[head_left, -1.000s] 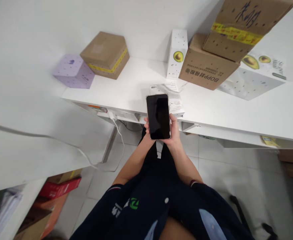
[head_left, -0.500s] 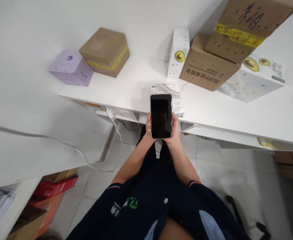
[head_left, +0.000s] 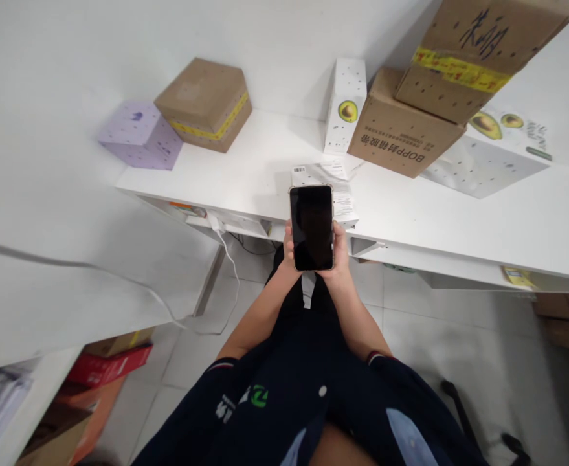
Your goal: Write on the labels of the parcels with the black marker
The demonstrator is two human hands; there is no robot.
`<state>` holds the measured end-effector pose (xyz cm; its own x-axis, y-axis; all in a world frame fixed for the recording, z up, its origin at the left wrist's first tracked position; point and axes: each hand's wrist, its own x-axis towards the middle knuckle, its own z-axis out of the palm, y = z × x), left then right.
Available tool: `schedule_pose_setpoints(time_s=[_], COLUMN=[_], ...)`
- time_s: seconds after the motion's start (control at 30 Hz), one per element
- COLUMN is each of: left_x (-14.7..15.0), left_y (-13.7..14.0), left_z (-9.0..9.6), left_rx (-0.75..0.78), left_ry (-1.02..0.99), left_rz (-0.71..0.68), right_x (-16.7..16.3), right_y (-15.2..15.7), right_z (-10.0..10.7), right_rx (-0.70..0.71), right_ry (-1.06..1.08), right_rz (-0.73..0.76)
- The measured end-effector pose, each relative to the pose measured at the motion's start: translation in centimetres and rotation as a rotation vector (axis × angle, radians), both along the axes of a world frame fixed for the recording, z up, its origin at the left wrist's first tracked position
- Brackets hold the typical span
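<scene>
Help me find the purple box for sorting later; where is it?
In the head view, the purple box sits at the upper left, on the far left end of the white desk, right beside the brown taped carton.

Left hand (head_left: pixel 289 249) and right hand (head_left: pixel 340 252): mostly hidden behind the phone (head_left: pixel 312 228); only finger edges show. Phone screen dark, content unreadable. Papers (head_left: pixel 330 188) at bench (head_left: pixel 245 175) front edge: print too small to read. Top cardboard box (head_left: pixel 478 45) cut off by upper picture edge.
</scene>
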<state>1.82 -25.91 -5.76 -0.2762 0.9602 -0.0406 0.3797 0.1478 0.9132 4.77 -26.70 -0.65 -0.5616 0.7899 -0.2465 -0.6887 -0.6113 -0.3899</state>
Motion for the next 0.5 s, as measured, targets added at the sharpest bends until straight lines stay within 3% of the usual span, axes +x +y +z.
schedule_pose_setpoints(time_s=[0.17,0.37,0.5], left_x=[0.5,0.5,-0.4], left_y=[-0.6,-1.5,-2.4], left_z=[1.2,2.8,2.2], left_rx=[-0.051,-0.106,0.019], left_ry=[-0.091,0.044,0.163], left_rz=[0.136,0.321,0.25], right_x=[0.0,-0.2,-0.1], right_y=[0.0,0.1,0.2], right_z=[-0.2,-0.4,-0.2], right_rx=[0.017,0.031,0.018], right_ry=[-0.044,-0.158,-0.161], right_rz=[-0.019,-0.058,-0.043])
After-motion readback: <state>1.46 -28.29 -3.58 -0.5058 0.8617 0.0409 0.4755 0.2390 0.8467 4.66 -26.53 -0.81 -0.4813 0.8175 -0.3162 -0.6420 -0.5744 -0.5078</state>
